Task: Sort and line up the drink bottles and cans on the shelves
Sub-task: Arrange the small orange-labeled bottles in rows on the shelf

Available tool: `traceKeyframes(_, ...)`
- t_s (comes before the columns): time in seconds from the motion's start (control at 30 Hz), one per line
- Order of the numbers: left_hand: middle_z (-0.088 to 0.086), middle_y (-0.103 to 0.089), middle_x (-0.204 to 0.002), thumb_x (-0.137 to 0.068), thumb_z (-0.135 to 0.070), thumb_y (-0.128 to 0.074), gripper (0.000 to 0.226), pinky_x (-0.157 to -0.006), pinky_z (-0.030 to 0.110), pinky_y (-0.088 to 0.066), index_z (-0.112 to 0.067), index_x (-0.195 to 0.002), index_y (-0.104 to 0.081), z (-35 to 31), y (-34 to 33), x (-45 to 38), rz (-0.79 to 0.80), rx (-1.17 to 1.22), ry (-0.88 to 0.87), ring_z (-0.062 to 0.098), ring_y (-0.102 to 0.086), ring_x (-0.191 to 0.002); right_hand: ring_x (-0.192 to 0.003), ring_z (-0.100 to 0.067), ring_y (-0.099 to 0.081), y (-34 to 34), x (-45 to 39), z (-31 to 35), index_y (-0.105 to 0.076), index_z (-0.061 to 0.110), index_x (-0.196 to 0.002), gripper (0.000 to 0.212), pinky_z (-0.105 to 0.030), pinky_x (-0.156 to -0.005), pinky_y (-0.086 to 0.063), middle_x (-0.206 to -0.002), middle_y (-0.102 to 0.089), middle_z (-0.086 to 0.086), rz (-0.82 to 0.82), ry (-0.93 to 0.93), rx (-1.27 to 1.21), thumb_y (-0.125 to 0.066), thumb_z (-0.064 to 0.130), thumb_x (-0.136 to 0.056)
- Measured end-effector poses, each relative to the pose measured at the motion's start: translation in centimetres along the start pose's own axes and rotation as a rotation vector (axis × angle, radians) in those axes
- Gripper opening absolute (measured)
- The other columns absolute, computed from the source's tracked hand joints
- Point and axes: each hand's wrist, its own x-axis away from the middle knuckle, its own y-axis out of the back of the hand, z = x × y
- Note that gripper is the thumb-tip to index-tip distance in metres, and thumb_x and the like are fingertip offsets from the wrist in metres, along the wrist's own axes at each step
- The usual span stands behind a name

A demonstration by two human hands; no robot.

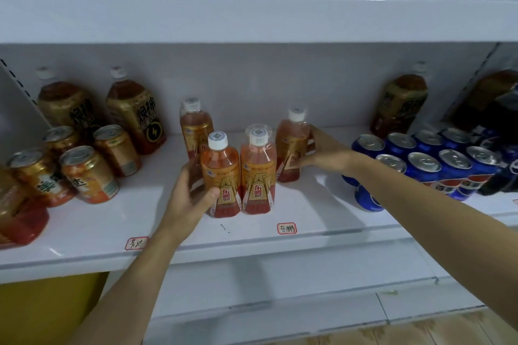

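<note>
Middle of the drinks shelf, maybe halfway sorted

Left hand (193, 193) is wrapped around the front-left orange bottle (221, 176), thumb across its label, and the right hand (319, 152) curls round the back-right orange bottle (291, 148). Those two plus two more stand in a loose cluster above the handwritten shelf tag (286, 228), not really in straight rows yet. The blue cans (437, 165) on the right look neatly lined up already. The orange cans (89, 173) on the left are pretty jumbled, so I'd guess that side's still to do.
</note>
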Motion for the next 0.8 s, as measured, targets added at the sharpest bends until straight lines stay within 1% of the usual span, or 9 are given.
traceKeyframes(0.1,-0.007,-0.065,-0.133,-0.064,-0.047,-0.086,0.092,-0.103,0.041,-0.054,-0.030,-0.144,-0.044,0.5,0.1,-0.2,0.044,-0.098,0.087,0.015,-0.063,-0.123,-0.106,-0.013,-0.064,-0.1,0.2,-0.4,-0.045,0.021,-0.138,0.081,-0.026,-0.087,-0.054,-0.117,-0.065,0.003,0.039,-0.016,0.038,-0.092,0.019,-0.072)
traceKeyframes(0.2,-0.013,-0.070,-0.125,-0.061,-0.041,-0.094,0.088,-0.102,0.046,-0.055,-0.036,-0.136,-0.048,1.0,-0.2,-0.3,0.103,-0.214,0.143,0.012,-0.067,-0.117,-0.098,-0.001,-0.061,-1.3,0.3,0.0,-0.040,0.024,-0.131,0.076,-0.015,-0.085,-0.050,-0.109,-0.062,0.014,0.074,-0.049,-0.011,-0.088,0.008,-0.076)
traceKeyframes(0.33,-0.022,-0.072,-0.114,-0.065,-0.033,-0.096,0.077,-0.097,0.042,-0.058,-0.039,-0.127,-0.051,0.8,-0.2,-0.4,0.136,-0.348,0.169,0.002,-0.070,-0.105,-0.113,-0.016,-0.060,-2.0,0.5,0.6,-0.042,0.023,-0.136,0.079,-0.035,-0.104,-0.048,-0.113,-0.063,0.011,0.035,-0.057,-0.043,-0.089,0.009,-0.074)
traceKeyframes(0.43,-0.028,-0.072,-0.106,-0.066,-0.031,-0.096,0.065,-0.091,0.037,-0.060,-0.040,-0.117,-0.056,0.4,-0.1,-0.4,0.171,-0.469,0.133,-0.003,-0.070,-0.097,-0.117,-0.019,-0.064,-1.3,1.3,0.3,-0.048,0.018,-0.138,0.078,-0.043,-0.110,-0.048,-0.123,-0.068,0.003,0.088,-0.063,-0.010,-0.091,0.013,-0.073)
traceKeyframes(0.53,-0.019,-0.073,-0.102,-0.063,-0.045,-0.093,0.059,-0.082,0.037,-0.062,-0.038,-0.113,-0.063,0.6,0.1,-0.5,0.161,-0.564,0.056,0.003,-0.071,-0.092,-0.117,-0.021,-0.066,-0.9,2.6,-0.5,-0.049,0.017,-0.139,0.075,-0.047,-0.109,-0.049,-0.125,-0.069,-0.001,0.127,-0.040,-0.016,-0.088,0.009,-0.075)
traceKeyframes(0.6,-0.016,-0.066,-0.109,-0.061,-0.061,-0.087,0.065,-0.084,0.038,-0.061,-0.042,-0.117,-0.060,1.1,0.4,-0.7,0.151,-0.694,0.022,0.008,-0.067,-0.096,-0.115,-0.016,-0.066,-0.8,3.3,-0.8,-0.048,0.020,-0.138,0.070,-0.041,-0.107,-0.051,-0.123,-0.069,0.003,0.155,-0.038,-0.021,-0.085,0.008,-0.079)
traceKeyframes(0.67,-0.013,-0.060,-0.119,-0.060,-0.076,-0.079,0.076,-0.090,0.041,-0.058,-0.046,-0.126,-0.055,1.5,0.8,-1.2,0.195,-0.809,0.035,0.013,-0.061,-0.104,-0.107,-0.004,-0.064,-0.7,4.0,-0.9,-0.048,0.023,-0.135,0.065,-0.024,-0.096,-0.054,-0.118,-0.067,0.010,0.192,-0.027,-0.018,-0.083,0.009,-0.082)
traceKeyframes(0.73,-0.013,-0.057,-0.126,-0.061,-0.081,-0.074,0.080,-0.094,0.041,-0.056,-0.050,-0.132,-0.053,1.6,1.4,-1.8,0.278,-0.845,0.053,0.013,-0.059,-0.109,-0.099,0.003,-0.063,-0.6,4.5,-0.7,-0.048,0.025,-0.134,0.063,-0.010,-0.079,-0.053,-0.114,-0.066,0.015,0.216,-0.009,-0.012,-0.082,0.008,-0.083)
traceKeyframes(0.8,-0.014,-0.056,-0.129,-0.061,-0.081,-0.076,0.080,-0.096,0.040,-0.056,-0.053,-0.132,-0.051,1.4,1.9,-2.2,0.337,-0.823,0.062,0.012,-0.059,-0.110,-0.097,0.003,-0.064,-0.7,4.7,-0.6,-0.049,0.024,-0.134,0.063,-0.007,-0.075,-0.052,-0.113,-0.066,0.016,0.211,0.002,-0.012,-0.083,0.008,-0.083)
